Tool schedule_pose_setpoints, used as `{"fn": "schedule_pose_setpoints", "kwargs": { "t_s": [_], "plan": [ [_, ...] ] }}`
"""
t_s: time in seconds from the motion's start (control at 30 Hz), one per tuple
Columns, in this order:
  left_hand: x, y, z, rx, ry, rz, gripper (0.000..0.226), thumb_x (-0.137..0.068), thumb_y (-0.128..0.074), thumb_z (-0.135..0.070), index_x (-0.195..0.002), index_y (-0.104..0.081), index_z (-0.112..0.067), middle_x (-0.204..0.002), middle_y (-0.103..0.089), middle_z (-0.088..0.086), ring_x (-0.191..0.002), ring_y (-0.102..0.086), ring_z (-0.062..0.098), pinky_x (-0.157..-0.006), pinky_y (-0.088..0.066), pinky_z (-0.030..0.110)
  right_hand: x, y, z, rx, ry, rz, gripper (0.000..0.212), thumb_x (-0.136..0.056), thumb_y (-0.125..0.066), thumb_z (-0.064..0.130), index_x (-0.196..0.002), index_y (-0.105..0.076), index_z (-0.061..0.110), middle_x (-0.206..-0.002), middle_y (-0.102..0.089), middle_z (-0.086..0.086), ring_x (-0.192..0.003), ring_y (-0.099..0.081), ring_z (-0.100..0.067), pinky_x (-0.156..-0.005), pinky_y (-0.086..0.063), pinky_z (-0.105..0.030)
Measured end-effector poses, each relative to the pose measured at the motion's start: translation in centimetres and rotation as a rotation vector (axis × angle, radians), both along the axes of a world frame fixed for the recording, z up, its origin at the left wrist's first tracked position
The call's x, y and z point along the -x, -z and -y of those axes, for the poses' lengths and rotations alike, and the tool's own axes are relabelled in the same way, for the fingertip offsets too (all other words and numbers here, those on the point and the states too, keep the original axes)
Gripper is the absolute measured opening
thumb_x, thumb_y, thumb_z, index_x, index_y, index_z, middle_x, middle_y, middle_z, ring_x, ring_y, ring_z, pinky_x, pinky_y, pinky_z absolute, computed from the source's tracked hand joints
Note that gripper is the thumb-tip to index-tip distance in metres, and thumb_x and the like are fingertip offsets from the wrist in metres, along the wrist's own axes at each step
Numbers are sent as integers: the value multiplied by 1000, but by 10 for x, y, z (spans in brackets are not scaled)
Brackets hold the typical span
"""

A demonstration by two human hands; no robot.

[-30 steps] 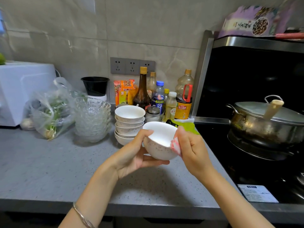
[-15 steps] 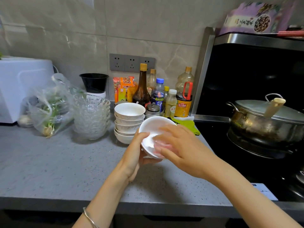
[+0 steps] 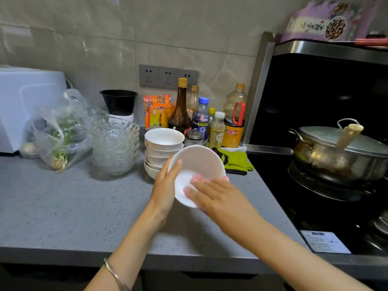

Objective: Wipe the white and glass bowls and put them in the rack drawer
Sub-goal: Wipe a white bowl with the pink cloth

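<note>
Sideways, white bowl (image 3: 199,162) tilts within grip of left hand (image 3: 164,186).

A: What do the hands hold?
B: The left hand (image 3: 165,185) grips a tilted white bowl (image 3: 199,160) above the counter (image 3: 63,206); the right hand (image 3: 218,196) presses a pink cloth (image 3: 197,178) inside it.
A: Behind?
B: A white bowl stack (image 3: 161,148), with a glass bowl stack (image 3: 115,143) just beside it.

Probably home kitchen: stove (image 3: 279,185), sauce bottles (image 3: 180,110)

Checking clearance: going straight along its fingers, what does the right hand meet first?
The pink cloth the right hand presses, then the white bowl's inner wall; beyond that, probably the left hand.
</note>
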State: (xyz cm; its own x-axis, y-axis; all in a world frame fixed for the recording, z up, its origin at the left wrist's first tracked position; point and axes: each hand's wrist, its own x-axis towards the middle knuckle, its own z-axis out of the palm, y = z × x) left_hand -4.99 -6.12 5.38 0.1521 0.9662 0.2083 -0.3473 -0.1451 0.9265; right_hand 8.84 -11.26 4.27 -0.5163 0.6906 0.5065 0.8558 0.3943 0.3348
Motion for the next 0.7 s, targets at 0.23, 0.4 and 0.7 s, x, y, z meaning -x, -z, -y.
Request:
{"fn": "schedule_pose_setpoints", "kwargs": {
  "t_s": [0.23, 0.4, 0.7],
  "plan": [
    [-17, 11, 6, 181, 11, 195, 31, -93, -53, -22, -123, -59, -17, -115, -67, 11, -101, -67, 23, -71, -55, 27, 22, 4, -6, -140, 133, -98, 56, -41, -92, 21, -95, -75, 22, -94, -74, 5, -49, -62, -14, -40, -39, -21],
    [0, -1, -1, -5, -32, -10, 19, -97, -48, -16, -102, -63, -28, -107, -67, 1, -98, -62, 16, -80, -49, 23, 3, 8, -3, -199, -58, -14, 55, -45, -92, 16, -97, -76, 17, -101, -74, -3, -80, -72, -18, -68, -56, -29],
    [-16, 1, 13, 112, -24, 153, 19, -96, -51, -17, -104, -62, -30, -111, -67, 4, -103, -64, 20, -83, -55, 30, 29, 7, -9, -262, 34, -213, 28, -70, -67, 26, -96, -75, 24, -93, -74, 8, -57, -67, -11, -35, -36, -20]
  ]
}}
